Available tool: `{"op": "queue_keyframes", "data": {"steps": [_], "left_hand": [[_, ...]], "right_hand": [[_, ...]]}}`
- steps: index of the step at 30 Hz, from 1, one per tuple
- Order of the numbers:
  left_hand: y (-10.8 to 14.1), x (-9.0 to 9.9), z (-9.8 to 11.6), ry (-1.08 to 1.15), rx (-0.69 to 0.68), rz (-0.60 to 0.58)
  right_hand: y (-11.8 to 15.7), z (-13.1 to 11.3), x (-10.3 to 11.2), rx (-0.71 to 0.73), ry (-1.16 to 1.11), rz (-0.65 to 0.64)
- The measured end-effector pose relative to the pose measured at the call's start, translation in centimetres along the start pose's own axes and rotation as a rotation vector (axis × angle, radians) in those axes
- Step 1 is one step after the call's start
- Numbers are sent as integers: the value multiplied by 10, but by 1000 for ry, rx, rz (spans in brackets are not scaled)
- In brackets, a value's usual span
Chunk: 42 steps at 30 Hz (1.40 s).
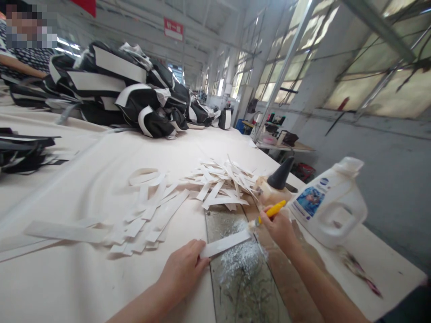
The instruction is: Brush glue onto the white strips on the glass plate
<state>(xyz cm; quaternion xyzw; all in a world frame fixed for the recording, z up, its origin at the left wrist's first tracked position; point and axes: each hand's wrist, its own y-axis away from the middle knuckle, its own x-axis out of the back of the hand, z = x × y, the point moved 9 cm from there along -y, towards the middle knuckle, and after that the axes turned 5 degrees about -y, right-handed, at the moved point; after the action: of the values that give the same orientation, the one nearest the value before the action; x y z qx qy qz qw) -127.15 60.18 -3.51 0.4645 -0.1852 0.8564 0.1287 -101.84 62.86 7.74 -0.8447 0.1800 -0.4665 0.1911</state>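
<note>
My left hand presses down the near end of a white strip that lies across a glue-smeared board. My right hand grips a yellow-handled brush, its tip touching the strip's far end. Just beyond the brush stands a small glue bottle with a black cone nozzle. A pile of white strips lies behind the board, and more strips are spread to the left.
A large white jug with a blue label lies on its side at the right, near the table edge. Black-and-white bags are heaped at the back. A person's arm shows at the far left.
</note>
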Motion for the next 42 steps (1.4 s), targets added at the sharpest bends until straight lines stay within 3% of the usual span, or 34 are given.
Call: {"op": "queue_keyframes", "data": {"steps": [2,4,7,10,13,16,20,25,28,30,32,34,36,38,42], "left_hand": [[-1,4,1,30,-39,51],[-1,14,6,58,-113,144],[5,37,19,73,-288,329],[14,54,33,75,-430,445],[18,66,33,140,-399,531],[19,66,24,199,-288,578],[16,45,24,120,-232,445],[10,15,22,36,-127,173],[7,7,21,-61,-95,67],[6,6,19,-100,-65,15],[5,6,17,-125,-28,-21],[5,7,15,-146,6,-46],[5,6,14,-157,28,-67],[4,5,13,-158,30,-81],[4,1,12,-180,24,-102]], "right_hand": [[9,-27,-9,72,-154,-47],[23,-64,-30,192,-305,-211],[46,-118,-56,422,-300,-420],[58,-152,-63,608,-173,-435],[53,-163,-55,652,-139,-341],[34,-150,-33,505,-264,-160],[17,-99,-20,132,-556,8],[36,-40,-52,-224,-949,48],[49,-14,-71,-374,-1034,34],[49,-3,-69,-361,-932,11],[42,-3,-49,-212,-706,31],[36,-16,-23,3,-461,81],[36,-33,-10,137,-356,66],[42,-46,-20,125,-435,-89],[58,-59,-70,-47,-613,-440]]}}
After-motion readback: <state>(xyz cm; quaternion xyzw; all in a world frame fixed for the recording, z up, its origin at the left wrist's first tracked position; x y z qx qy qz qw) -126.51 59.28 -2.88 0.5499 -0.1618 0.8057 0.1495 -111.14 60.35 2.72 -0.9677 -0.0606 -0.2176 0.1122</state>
